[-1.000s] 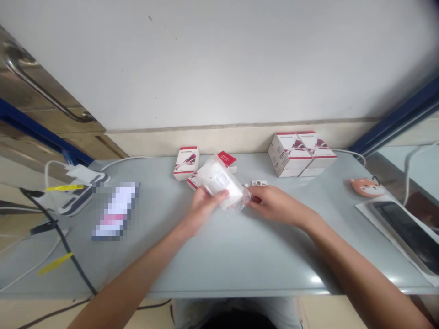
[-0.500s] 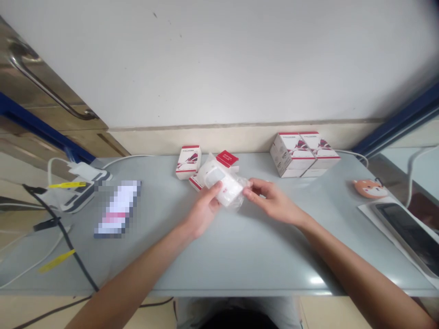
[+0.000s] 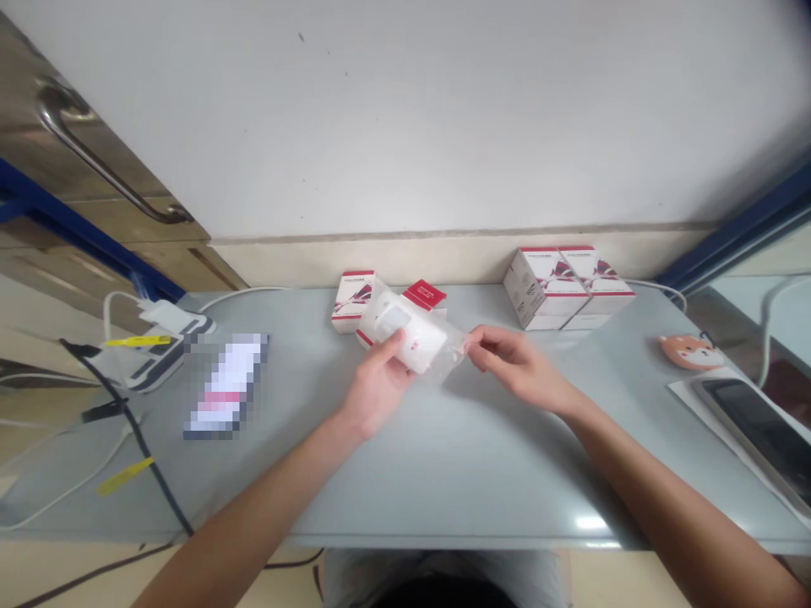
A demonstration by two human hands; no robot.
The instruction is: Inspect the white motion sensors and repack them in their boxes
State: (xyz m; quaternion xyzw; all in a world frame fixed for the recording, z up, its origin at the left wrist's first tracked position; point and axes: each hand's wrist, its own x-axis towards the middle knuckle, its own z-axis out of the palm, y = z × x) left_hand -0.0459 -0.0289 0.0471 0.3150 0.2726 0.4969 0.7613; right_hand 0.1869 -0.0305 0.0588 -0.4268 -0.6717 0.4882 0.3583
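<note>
The left hand (image 3: pixel 377 384) grips a white device (image 3: pixel 411 331) sealed in a clear plastic bag (image 3: pixel 447 359), fingers closed around it. The right fingertips (image 3: pixel 480 338) pinch the bag's end. As in the earlier view, the bag is held above the grey table (image 3: pixel 443 481), just before the red-and-white boxes (image 3: pixel 353 301). The table's front edge lies well below the hands.

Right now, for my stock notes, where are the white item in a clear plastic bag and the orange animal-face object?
White item in clear plastic bag (image 3: pixel 421 336): head view, on its white body.
Orange animal-face object (image 3: pixel 689 352): head view, on the face's middle.
</note>
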